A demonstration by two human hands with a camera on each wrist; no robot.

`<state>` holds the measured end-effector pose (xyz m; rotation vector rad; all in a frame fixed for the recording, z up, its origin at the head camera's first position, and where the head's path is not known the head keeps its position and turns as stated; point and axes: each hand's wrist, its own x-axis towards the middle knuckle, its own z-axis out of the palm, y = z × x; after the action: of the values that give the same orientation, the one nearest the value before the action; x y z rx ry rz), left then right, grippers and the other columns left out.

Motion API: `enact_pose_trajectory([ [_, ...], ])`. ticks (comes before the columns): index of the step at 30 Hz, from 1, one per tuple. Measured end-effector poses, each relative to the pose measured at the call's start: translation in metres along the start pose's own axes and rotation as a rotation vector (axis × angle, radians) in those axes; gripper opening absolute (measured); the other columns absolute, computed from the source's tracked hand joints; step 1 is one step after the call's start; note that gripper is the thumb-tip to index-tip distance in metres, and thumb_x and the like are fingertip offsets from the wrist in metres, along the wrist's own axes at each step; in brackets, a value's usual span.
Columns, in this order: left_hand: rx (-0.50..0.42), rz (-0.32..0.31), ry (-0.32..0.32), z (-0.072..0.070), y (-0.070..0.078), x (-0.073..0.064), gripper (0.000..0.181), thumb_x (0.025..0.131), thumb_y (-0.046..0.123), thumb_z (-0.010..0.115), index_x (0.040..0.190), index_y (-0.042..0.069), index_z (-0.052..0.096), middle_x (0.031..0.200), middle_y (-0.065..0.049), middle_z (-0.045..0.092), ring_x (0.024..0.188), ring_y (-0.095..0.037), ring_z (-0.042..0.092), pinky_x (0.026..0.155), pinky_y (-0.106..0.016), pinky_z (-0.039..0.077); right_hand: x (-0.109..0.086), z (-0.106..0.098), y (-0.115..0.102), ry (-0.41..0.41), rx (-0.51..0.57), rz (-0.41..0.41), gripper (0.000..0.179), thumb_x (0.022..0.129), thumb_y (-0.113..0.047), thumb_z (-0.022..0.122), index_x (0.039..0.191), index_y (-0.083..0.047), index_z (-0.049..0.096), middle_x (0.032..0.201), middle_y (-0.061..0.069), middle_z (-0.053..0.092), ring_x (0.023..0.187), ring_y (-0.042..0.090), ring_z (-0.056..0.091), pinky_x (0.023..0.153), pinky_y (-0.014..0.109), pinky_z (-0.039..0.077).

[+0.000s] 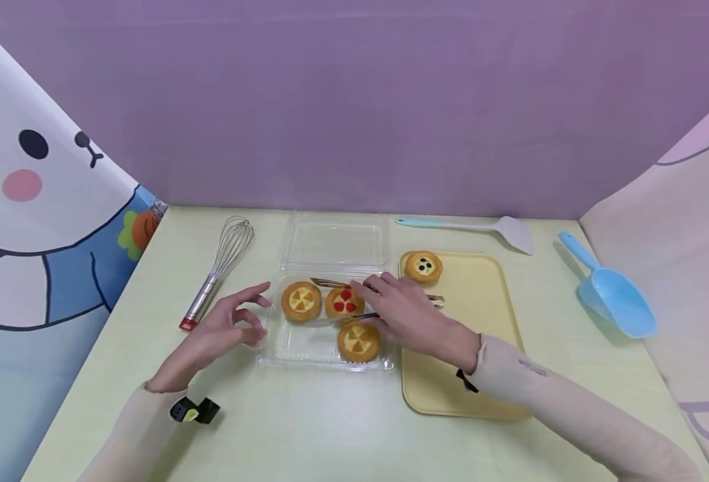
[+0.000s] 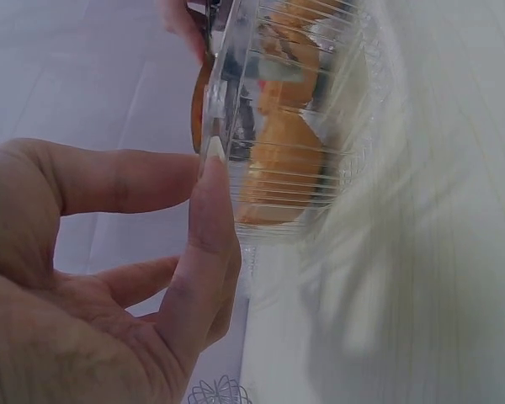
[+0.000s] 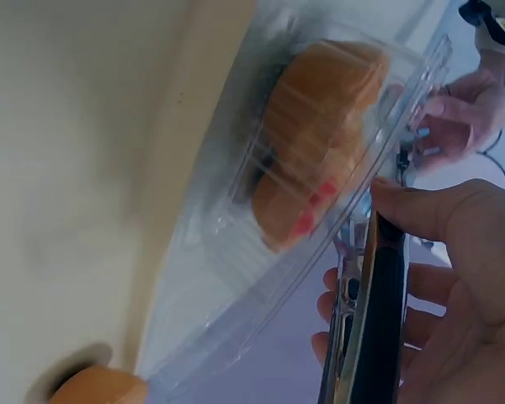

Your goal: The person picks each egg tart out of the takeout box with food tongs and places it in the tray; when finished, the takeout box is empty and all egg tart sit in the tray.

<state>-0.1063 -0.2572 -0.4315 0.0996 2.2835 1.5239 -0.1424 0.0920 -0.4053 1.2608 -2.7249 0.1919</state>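
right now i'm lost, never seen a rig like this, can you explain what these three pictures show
There's no machine: a person is working with bare hands. The wide picture is taken from the head, looking forward and down; the other two are taken from each wrist.

On the table sits an open clear box with three pastries in it. The tray to its right has a fourth pastry at its far left corner. A whisk, spatula and scoop lie around them.

The right hand holds tongs over the box. The left hand is at the box's left edge; whether it touches is unclear.
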Motion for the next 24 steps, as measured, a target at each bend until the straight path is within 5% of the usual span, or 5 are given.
enact_pose_trajectory([
  [14,-0.003,-0.018,0.001,0.003,0.000,0.002,0.090,0.085,-0.008,0.069,0.164,0.007,0.029,0.147,-0.026,0.048,0.094,-0.021,0.063,0.076,-0.031,0.064,0.032,0.014,-0.021,-0.089,-0.089,-0.015,0.059,0.095,-0.037,0.076,0.145,-0.011,0.060,0.123,0.005,0.069,0.106,0.024,0.063,0.076,0.036,0.055],
  [24,-0.034,0.005,-0.002,0.003,0.003,0.000,0.093,0.083,-0.010,0.069,0.165,0.005,0.027,0.146,-0.028,0.047,0.094,-0.022,0.063,0.073,-0.032,0.064,0.022,0.010,-0.033,-0.112,-0.065,-0.071,0.056,0.094,-0.035,0.077,0.143,-0.013,0.061,0.129,0.004,0.067,0.114,0.023,0.063,0.078,0.036,0.055],
])
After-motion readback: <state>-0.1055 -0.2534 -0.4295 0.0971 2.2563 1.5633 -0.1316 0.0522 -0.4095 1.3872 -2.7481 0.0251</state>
